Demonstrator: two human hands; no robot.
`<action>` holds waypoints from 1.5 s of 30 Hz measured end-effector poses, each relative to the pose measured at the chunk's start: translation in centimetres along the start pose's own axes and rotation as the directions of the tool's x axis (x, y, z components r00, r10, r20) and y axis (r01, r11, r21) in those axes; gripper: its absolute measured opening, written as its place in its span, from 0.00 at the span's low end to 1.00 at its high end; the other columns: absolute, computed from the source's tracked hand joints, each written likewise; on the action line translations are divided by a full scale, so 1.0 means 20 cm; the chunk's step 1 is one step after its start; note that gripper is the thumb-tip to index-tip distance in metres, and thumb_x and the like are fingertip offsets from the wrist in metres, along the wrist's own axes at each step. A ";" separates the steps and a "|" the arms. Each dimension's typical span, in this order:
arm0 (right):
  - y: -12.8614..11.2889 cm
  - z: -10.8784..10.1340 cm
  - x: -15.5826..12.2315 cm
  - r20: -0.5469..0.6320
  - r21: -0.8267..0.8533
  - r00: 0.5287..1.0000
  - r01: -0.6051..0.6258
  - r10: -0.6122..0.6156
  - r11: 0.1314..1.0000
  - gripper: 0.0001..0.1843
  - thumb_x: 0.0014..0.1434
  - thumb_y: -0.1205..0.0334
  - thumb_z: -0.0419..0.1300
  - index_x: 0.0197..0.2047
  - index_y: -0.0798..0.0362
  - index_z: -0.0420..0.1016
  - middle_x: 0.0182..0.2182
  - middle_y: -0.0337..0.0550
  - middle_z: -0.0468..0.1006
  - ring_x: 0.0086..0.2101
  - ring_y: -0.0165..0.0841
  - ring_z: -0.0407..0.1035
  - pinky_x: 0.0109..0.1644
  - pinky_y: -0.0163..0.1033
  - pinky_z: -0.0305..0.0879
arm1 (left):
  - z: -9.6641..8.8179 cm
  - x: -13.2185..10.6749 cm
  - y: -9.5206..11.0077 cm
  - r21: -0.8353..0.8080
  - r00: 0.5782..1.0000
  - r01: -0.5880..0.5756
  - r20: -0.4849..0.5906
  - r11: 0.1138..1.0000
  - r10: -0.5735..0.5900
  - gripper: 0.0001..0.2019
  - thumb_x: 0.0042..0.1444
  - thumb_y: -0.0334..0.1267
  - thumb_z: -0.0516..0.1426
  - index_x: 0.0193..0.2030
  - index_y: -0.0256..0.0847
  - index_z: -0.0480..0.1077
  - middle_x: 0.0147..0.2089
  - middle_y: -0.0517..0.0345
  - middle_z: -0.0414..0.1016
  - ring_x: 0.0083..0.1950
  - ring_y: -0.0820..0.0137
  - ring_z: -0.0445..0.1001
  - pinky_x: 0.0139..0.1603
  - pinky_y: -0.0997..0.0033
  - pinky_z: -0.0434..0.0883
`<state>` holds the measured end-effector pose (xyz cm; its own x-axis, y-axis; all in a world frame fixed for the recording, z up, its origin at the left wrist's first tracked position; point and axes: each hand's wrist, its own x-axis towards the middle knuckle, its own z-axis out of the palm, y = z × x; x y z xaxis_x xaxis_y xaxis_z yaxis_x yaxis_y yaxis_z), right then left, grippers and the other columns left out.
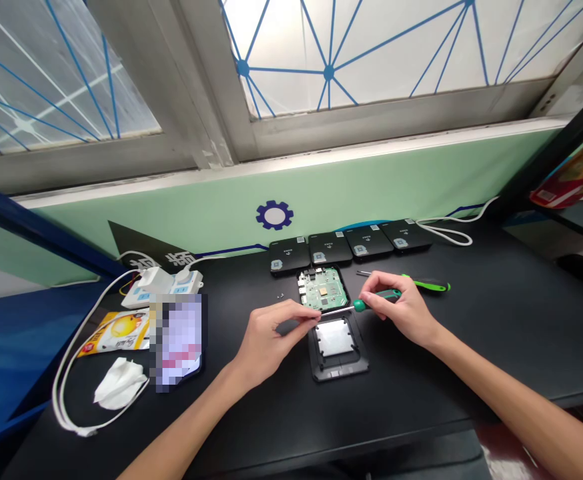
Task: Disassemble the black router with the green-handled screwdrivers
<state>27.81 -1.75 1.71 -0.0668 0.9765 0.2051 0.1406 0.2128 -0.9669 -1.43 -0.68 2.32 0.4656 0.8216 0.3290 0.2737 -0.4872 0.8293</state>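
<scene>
Black desk (396, 393), and I've got my green screwdriver (359, 305), right hand (405, 310) wrapped round it, left hand (274, 333) pinching its far end, bare circuit board (329, 287) just beyond at 12 o'clock, so a careless slip could scratch it tbh.

Spreads out as a black surface (401, 413). Carries four black boxes (331, 248) in a row, an opened circuit-board unit (323, 290), a black cover (339, 371), tiny metal parts (280, 295), a bright-green-handled tool (430, 284), a power strip (135, 297), a yellow-and-white packet (116, 331) and crumpled tissue (120, 385).
</scene>
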 end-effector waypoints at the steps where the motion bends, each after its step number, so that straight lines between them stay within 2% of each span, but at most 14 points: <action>1: 0.00 0.00 0.00 -0.013 -0.012 1.000 0.008 -0.008 1.000 0.21 0.65 0.45 0.73 0.31 0.52 0.79 0.24 0.37 0.74 0.21 0.28 0.62 0.24 0.34 0.60 | 0.00 0.00 0.00 0.020 1.000 -0.010 -0.018 1.000 0.011 0.05 0.73 0.39 0.68 0.49 0.46 0.88 0.45 0.54 0.90 0.43 0.62 0.87 0.47 0.64 0.82; 4: 0.01 -0.01 0.00 -0.027 -0.056 0.999 0.039 -0.041 0.998 0.19 0.65 0.48 0.73 0.30 0.51 0.79 0.23 0.37 0.74 0.22 0.28 0.62 0.24 0.35 0.58 | 0.00 0.00 -0.01 0.026 0.999 -0.005 -0.048 1.000 0.006 0.06 0.71 0.39 0.69 0.52 0.46 0.86 0.45 0.55 0.90 0.43 0.63 0.87 0.49 0.64 0.84; 7: 0.01 -0.02 0.00 -0.016 -0.101 0.998 0.066 -0.068 0.993 0.18 0.66 0.49 0.72 0.30 0.51 0.79 0.24 0.38 0.76 0.23 0.29 0.64 0.26 0.36 0.58 | 0.01 -0.01 -0.03 0.039 0.999 0.008 -0.036 0.999 -0.007 0.08 0.71 0.40 0.69 0.54 0.45 0.85 0.45 0.55 0.89 0.43 0.64 0.88 0.50 0.65 0.84; 10: 0.01 -0.02 0.00 -0.014 -0.127 0.997 0.079 -0.081 0.989 0.17 0.65 0.50 0.72 0.29 0.51 0.78 0.24 0.39 0.77 0.23 0.30 0.65 0.27 0.36 0.59 | 0.01 -0.02 -0.04 0.083 0.999 -0.026 -0.023 0.996 0.028 0.08 0.72 0.39 0.69 0.55 0.45 0.84 0.44 0.55 0.89 0.43 0.64 0.87 0.49 0.65 0.84; 16: 0.02 -0.02 0.00 -0.011 -0.095 0.999 0.051 -0.052 0.994 0.18 0.66 0.49 0.72 0.30 0.51 0.78 0.23 0.38 0.75 0.21 0.29 0.63 0.25 0.37 0.57 | 0.01 -0.03 -0.05 0.138 0.995 -0.101 -0.006 0.985 0.103 0.12 0.72 0.33 0.68 0.59 0.46 0.81 0.46 0.58 0.88 0.45 0.66 0.87 0.51 0.68 0.83; 21: 0.02 -0.01 0.00 0.006 -0.102 0.999 0.047 -0.047 0.994 0.19 0.66 0.48 0.72 0.30 0.51 0.78 0.23 0.38 0.75 0.21 0.29 0.63 0.25 0.36 0.56 | 0.01 -0.03 -0.05 0.139 0.996 -0.085 0.005 0.987 0.085 0.12 0.72 0.33 0.68 0.60 0.46 0.81 0.45 0.58 0.88 0.45 0.65 0.88 0.53 0.67 0.83; 26: 0.02 -0.01 0.00 0.010 -0.115 0.998 0.056 -0.055 0.992 0.16 0.66 0.51 0.71 0.30 0.50 0.78 0.23 0.38 0.77 0.23 0.31 0.66 0.26 0.37 0.57 | 0.01 -0.02 -0.04 0.125 0.996 -0.085 0.001 0.989 0.086 0.15 0.70 0.30 0.69 0.60 0.48 0.80 0.45 0.61 0.88 0.45 0.68 0.87 0.51 0.71 0.82; 31: 0.00 0.00 -0.01 0.005 -0.156 0.996 0.086 -0.086 0.984 0.12 0.64 0.57 0.71 0.30 0.50 0.79 0.25 0.39 0.79 0.26 0.32 0.69 0.29 0.37 0.62 | 0.01 -0.03 -0.05 0.171 0.992 -0.128 0.014 0.977 0.128 0.15 0.71 0.30 0.69 0.61 0.48 0.79 0.46 0.60 0.87 0.46 0.67 0.86 0.46 0.73 0.80; 35: 0.00 0.00 -0.02 0.005 -0.159 0.996 0.094 -0.095 0.983 0.08 0.61 0.61 0.73 0.31 0.50 0.81 0.27 0.39 0.80 0.27 0.33 0.71 0.31 0.37 0.66 | 0.02 -0.03 -0.07 0.222 0.979 -0.204 0.027 0.953 0.203 0.16 0.72 0.28 0.67 0.62 0.47 0.78 0.45 0.60 0.85 0.45 0.67 0.85 0.48 0.72 0.79; 40: -0.01 0.01 -0.03 0.011 -0.173 0.993 0.117 -0.117 0.978 0.07 0.60 0.62 0.73 0.31 0.49 0.82 0.27 0.39 0.82 0.27 0.33 0.73 0.31 0.37 0.69 | 0.02 -0.04 -0.08 0.292 0.963 -0.269 0.051 0.918 0.266 0.17 0.73 0.28 0.66 0.63 0.47 0.76 0.44 0.59 0.84 0.44 0.67 0.84 0.49 0.70 0.79; 45: -0.02 0.00 -0.04 0.033 -0.233 0.982 0.190 -0.188 0.954 0.05 0.60 0.63 0.73 0.33 0.48 0.82 0.28 0.39 0.84 0.28 0.35 0.77 0.33 0.38 0.72 | 0.03 -0.04 -0.09 0.353 0.940 -0.335 0.066 0.874 0.334 0.15 0.74 0.28 0.65 0.62 0.45 0.75 0.46 0.57 0.85 0.43 0.67 0.84 0.46 0.69 0.79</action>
<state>27.75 -2.65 1.84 -0.1242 0.9174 0.3781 0.3513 0.3970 -0.8479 -1.78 -0.59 0.29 0.5850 0.5904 0.5560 0.3799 -0.8052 0.4553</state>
